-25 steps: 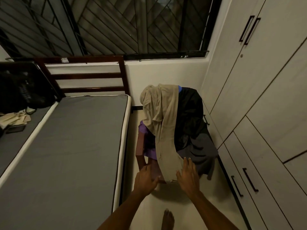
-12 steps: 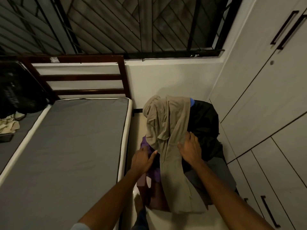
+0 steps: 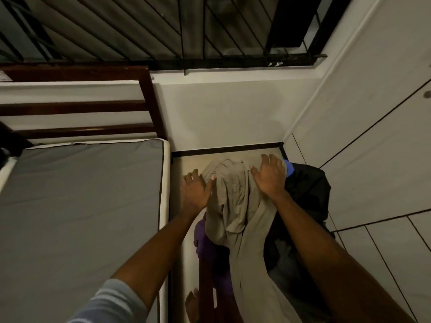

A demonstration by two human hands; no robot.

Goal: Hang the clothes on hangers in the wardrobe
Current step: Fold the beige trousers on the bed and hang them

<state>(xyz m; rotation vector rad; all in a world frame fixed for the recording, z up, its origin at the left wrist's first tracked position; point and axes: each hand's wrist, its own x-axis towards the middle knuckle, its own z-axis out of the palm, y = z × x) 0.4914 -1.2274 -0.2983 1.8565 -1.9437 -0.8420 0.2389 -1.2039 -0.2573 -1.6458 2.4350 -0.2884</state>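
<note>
1. The clothes are heaped in the gap between the bed and the wardrobe (image 3: 363,141). The beige garment (image 3: 235,206) sits on top and trails down toward the camera.
2. The left hand (image 3: 194,191) is at the left edge of the beige garment with fingers spread and fairly straight, thumb touching the cloth. It doesn't look like it's gripping anything.
3. The right hand (image 3: 270,177) lies flat on the top right of the beige garment, fingers straight and splayed, pressing on it rather than holding it.
4. There's a black garment (image 3: 307,190) under and right of the beige one, a blue bit (image 3: 289,170) poking out by the right fingers, and a purple garment (image 3: 205,238) lower left.
5. The grey mattress (image 3: 81,206) crowds the left side and the wardrobe doors look closed on the right, so it's a tight spot.
6. A bare foot (image 3: 192,306) shows at the bottom, and a barred window (image 3: 163,29) sits above the wall.
</note>
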